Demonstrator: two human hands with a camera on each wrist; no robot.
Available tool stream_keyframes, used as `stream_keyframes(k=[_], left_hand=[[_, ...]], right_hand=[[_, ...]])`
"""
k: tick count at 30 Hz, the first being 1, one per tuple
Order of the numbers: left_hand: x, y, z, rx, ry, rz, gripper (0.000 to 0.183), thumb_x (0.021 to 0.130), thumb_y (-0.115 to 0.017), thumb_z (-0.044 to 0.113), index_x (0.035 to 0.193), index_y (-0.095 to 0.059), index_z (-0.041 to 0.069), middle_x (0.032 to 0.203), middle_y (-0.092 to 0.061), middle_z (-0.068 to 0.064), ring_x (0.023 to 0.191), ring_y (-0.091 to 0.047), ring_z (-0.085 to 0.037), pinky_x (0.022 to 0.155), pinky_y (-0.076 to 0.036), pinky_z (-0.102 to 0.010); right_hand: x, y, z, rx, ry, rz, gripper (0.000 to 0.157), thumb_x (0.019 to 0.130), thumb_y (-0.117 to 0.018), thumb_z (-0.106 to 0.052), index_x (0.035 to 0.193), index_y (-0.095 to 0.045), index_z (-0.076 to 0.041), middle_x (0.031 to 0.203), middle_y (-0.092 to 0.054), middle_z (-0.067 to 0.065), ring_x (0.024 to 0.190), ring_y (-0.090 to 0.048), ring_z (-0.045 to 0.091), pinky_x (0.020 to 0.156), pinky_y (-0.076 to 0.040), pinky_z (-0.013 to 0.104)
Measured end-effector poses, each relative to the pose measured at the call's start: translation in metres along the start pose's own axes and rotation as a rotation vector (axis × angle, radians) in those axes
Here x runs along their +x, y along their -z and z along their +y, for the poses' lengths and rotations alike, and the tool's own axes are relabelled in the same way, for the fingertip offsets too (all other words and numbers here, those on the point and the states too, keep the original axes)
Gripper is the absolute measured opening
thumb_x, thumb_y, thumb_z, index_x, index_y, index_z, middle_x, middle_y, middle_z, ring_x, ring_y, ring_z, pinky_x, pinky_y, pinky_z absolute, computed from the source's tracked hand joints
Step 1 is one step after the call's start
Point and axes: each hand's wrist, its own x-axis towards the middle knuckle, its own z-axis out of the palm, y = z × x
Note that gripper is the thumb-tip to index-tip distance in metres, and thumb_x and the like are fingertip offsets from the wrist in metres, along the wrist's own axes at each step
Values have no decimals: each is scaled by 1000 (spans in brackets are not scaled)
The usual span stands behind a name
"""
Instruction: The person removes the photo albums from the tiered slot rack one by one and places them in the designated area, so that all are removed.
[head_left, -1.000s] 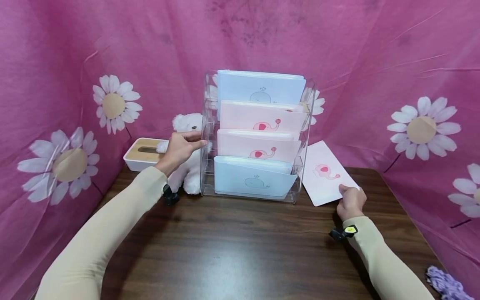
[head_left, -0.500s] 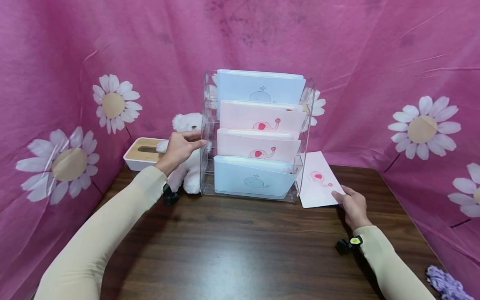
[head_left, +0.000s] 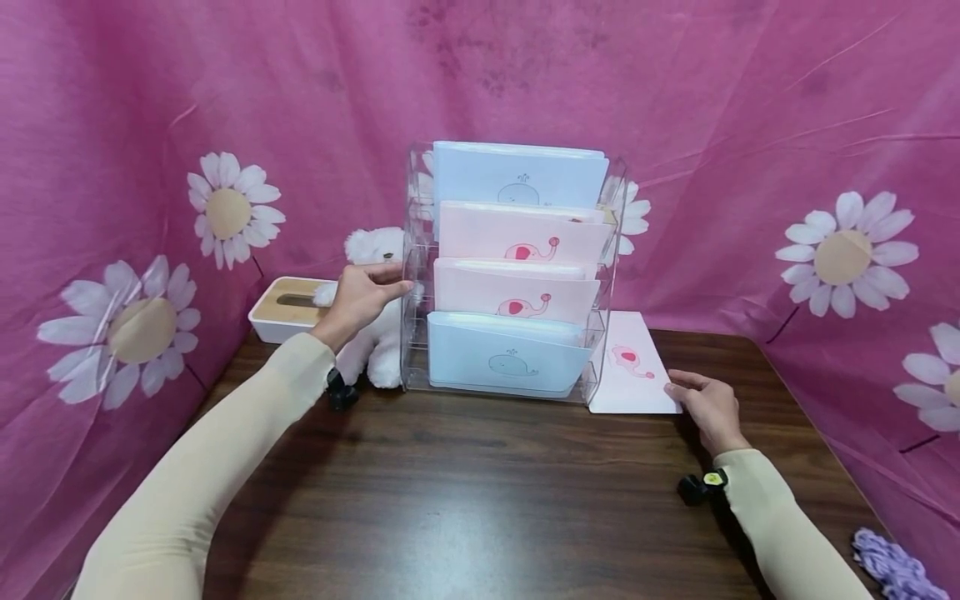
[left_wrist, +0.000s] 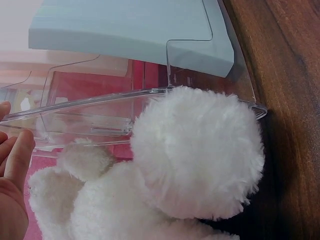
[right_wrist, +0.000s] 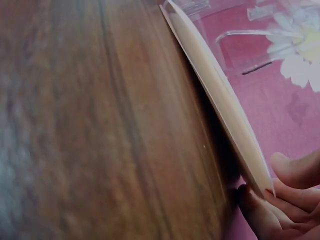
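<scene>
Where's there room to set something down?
The table in front of the clear rack, between left sleeve and right sleeve. A smaller patch: behind the right hand, beside the held folder. Crowded: left of the rack, plush toy, box, left hand.

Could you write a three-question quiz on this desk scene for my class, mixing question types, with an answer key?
1. Multiple choice. Which animal is drawn on the loose folder that the right grip holds by its edge?
A) a whale
B) an elephant
C) a rabbit

2. True or false: in the head view, the white plush toy is to the right of the clear rack.

3. Fill in the blank: the front folder in the rack is ____ in colour.

Key
1. B
2. False; the toy is to its left.
3. light blue
</scene>
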Motion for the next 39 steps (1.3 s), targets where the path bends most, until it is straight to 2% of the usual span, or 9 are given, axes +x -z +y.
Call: stream_keyframes(k=[3,7,10,12,15,18,27,31,39], left_hand=[[0,0,-1,6,1,1,50,88,-81,23,133,-67,7,135,-67,-13,129,-63,-26,108,-52,-39],[-1,1,-2,15,1,3,49,88,-81,23,132,-68,7,134,-68,-14,128,-63,-26,108,-53,-40],[-1,1,-2,14,3,8,48,87,-82,23,131,-68,6,133,-68,-14,128,-63,-26,108,-52,-40],[-1,1,-1,11,8,7,48,87,-82,23,131,-68,7,134,-68,-13,128,-63,-26,108,-52,-39],[-1,0,-1,20,12,9,49,87,-82,23,131,-68,7,134,-68,-13,128,-64,-26,108,-52,-39],[-1,-1,0,21,11,12,48,87,-82,23,130,-69,7,133,-68,-14,127,-64,-26,108,-53,-40],[-1,0,-1,15,20,31,48,87,-82,22,130,-69,6,133,-68,-14,130,-61,-25,110,-51,-40],[-1,0,-1,11,28,40,47,86,-82,23,129,-70,7,132,-69,-13,130,-61,-25,110,-51,-40],[0,-2,-1,24,7,27,46,87,-81,22,129,-70,8,133,-69,-13,135,-57,-24,112,-50,-40]], right_hand=[[1,0,-2,-71,32,-11,50,96,-67,-39,137,-64,-11,148,-56,18,135,-46,31,95,-40,30],[2,0,-4,-95,74,-31,50,98,-63,-38,138,-63,-8,147,-56,21,138,-44,39,103,-40,45],[3,3,-2,-91,114,-36,51,100,-61,-38,140,-61,-6,140,-64,16,131,-53,29,99,-44,36],[6,7,0,45,137,-64,53,101,-61,-33,142,-56,1,119,-76,3,116,-64,11,93,-49,23],[13,16,3,402,138,-127,32,100,-64,-19,128,-64,-5,93,-75,-18,91,-66,-10,80,-54,8],[21,28,1,703,141,-174,23,96,-66,-5,117,-60,-12,87,-72,-23,85,-69,-9,78,-58,10],[36,60,-41,956,320,-208,30,94,-63,8,114,-68,-14,100,-78,-8,94,-73,-1,83,-57,11],[40,70,-72,972,391,-210,32,94,-63,9,118,-69,-12,105,-77,-5,97,-74,3,86,-57,12],[45,107,-148,741,503,-239,61,93,-69,1,149,-47,-8,123,-69,-10,111,-65,0,89,-52,7]])
